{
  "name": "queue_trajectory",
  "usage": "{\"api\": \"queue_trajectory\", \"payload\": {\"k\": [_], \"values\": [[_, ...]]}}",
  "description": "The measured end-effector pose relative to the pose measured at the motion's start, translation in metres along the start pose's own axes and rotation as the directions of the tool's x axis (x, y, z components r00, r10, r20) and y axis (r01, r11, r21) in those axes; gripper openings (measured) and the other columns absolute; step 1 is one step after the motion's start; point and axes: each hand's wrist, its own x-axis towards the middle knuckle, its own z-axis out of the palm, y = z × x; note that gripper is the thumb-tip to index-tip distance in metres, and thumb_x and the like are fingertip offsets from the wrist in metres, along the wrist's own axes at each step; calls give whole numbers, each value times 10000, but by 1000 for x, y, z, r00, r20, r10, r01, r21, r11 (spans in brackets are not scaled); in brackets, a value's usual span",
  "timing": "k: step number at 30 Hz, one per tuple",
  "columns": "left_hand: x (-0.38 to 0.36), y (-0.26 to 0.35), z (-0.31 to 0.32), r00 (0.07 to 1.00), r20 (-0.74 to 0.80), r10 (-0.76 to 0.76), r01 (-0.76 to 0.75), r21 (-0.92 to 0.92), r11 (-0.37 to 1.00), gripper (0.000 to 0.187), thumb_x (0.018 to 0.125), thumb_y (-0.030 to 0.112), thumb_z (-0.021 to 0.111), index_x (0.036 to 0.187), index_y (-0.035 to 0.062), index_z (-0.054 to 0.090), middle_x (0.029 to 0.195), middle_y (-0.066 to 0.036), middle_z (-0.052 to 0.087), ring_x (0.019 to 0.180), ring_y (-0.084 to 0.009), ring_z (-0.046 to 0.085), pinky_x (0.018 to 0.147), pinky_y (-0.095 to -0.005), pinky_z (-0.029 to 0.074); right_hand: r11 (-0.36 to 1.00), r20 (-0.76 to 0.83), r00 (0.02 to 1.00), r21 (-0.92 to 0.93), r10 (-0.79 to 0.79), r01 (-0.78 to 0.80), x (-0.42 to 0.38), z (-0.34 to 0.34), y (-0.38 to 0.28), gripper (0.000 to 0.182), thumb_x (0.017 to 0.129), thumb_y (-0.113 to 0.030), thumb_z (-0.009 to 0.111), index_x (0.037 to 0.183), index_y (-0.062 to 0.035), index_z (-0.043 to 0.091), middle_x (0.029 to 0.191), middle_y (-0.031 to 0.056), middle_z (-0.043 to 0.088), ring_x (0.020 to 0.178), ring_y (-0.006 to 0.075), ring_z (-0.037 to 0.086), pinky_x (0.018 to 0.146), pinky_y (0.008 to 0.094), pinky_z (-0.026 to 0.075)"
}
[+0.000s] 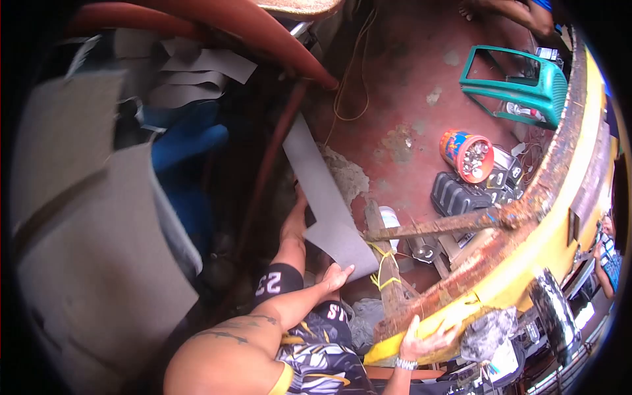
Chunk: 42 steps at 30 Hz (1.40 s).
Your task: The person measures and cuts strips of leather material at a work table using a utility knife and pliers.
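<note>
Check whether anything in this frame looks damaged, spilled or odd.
Mostly wear: the rim along the yellow panel looks rusty and rough, and the red floor shows pale patches where its coating seems worn. The grey sheet in the left hand has a stepped edge, though that may be deliberate. No spill stands out.

A red-painted floor [395, 85] with worn pale patches spread across the upper middle of the frame. A teal-green plastic stool [556, 92] occupied the upper right; thick red pipes [263, 38] crossed the upper left beside deep shadow.
</note>
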Motion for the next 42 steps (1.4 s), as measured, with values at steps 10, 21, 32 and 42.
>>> {"api": "queue_trajectory", "payload": {"k": [10, 21, 32, 42], "values": [[-176, 358, -135, 323, -395, 860, -942, -47, 332, 193, 887, 124, 703, 859, -66, 682, 734, -160, 665, 627, -156, 625, 568, -338, 493, 989, -44, 999, 145, 10, -3, 2, -6, 4, 731, 868, -393, 748, 1455, -68, 457, 1570, 244, 340, 1438, 448, 335, 1153, 583, 317], [-411, 489, -215, -443, -258, 859, -830, 480, -284, 90, 860, 14, 659, 771, 2, 650, 806, -142, 670, 779, -326, 655, 744, -409, 511, 739, -159, 987, 666, 5, 103, 55, -68, -39, 705, 888, -391, 740, 1423, 7, 515, 1448, 261, 497, 1322, 448, 481, 1128, 552, 364], [-637, 580, -166, -362, 288, 887, -397, 813, -426, 195, 921, 170, 601, 891, -9, 672, 1047, -185, 704, 905, -326, 682, 820, -408, 536, 58, -893, 365, 363, -262, 930, 353, -236, -211, 660, 882, -432, 712, 1376, -19, 563, 1394, 256, 559, 1275, 441, 545, 1060, 562, 400], [-878, 330, -272, -504, -282, 817, 319, 818, 479, 178, 898, 155, 618, 913, -19, 652, 1099, -205, 683, 881, -328, 666, 821, -379, 520, -478, -943, 253, 124, 216, 870, 435, -527, -341, 725, 996, -527, 512, 1398, 63, 384, 1391, 217, 442, 1266, 312, 461, 1066, 436, 372]]}}
